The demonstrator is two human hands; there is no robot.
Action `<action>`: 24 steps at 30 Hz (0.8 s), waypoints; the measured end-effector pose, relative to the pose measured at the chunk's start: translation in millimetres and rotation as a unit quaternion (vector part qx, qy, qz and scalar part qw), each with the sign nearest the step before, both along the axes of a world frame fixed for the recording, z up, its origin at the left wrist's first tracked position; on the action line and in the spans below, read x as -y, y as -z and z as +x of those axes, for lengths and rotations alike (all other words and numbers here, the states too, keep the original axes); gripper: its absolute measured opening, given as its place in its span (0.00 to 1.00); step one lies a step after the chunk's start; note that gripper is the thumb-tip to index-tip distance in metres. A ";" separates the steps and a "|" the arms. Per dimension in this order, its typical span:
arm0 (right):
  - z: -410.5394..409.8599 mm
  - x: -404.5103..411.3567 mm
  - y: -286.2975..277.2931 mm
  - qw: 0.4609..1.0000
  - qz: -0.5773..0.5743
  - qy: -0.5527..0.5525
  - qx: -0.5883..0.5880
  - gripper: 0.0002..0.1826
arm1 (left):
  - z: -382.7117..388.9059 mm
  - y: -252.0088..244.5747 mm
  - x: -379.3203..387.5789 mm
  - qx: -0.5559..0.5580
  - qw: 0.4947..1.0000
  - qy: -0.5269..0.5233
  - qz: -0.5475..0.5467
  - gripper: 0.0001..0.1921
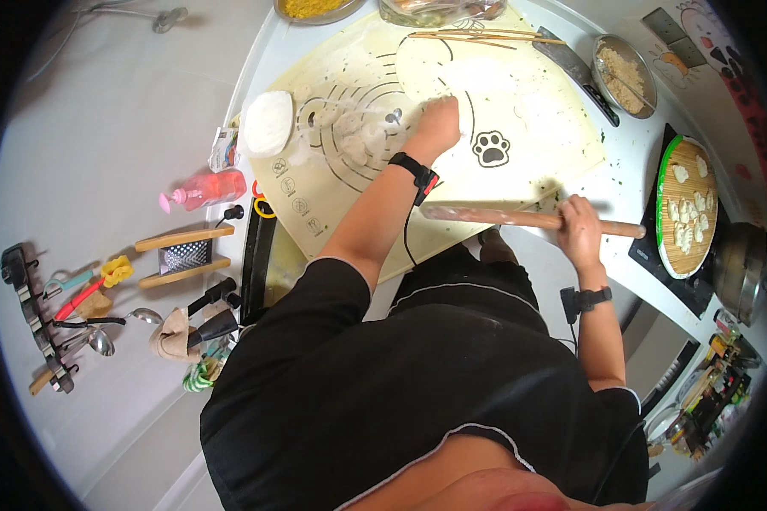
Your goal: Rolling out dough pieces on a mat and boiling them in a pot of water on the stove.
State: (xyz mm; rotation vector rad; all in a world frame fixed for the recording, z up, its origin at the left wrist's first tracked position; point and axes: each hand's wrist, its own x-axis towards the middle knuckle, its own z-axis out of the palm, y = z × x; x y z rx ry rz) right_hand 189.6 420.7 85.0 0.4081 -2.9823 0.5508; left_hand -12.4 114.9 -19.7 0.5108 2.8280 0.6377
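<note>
My right hand (pixel 578 230) grips a wooden rolling pin (pixel 492 216) near one end and holds it out over the front edge of a pale yellow printed dough mat (pixel 358 236). The pin's far end is whitened with flour. Over the middle of the mat is my left hand (pixel 441 124), its fingers curled down; whether something is inside them is hidden. Flour and several flattened dough pieces (pixel 353 150) lie to the left of that hand. At the mat's left edge sits a white rounded block (pixel 268 122), its material unclear.
A cleaver (pixel 565 57) and thin wooden sticks (pixel 466 36) lie at the back, beside a metal bowl of crumbly filling (pixel 626 76). Several dumplings rest on a round bamboo tray (pixel 668 246) at right. A pink pump bottle (pixel 211 190) and grater (pixel 185 255) are at left.
</note>
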 end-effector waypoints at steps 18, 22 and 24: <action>-57.1 -27.1 26.7 0.967 -0.125 0.221 0.021 0.20 | 47.4 -22.7 16.2 -0.180 0.967 0.141 0.109 0.09; -80.4 10.2 36.8 0.979 -0.159 0.115 0.064 0.21 | 82.3 -4.0 36.8 -0.163 0.969 0.166 0.077 0.11; -86.5 25.1 39.0 0.982 -0.151 0.089 0.070 0.22 | 93.9 -12.3 40.2 -0.152 0.974 0.148 0.079 0.13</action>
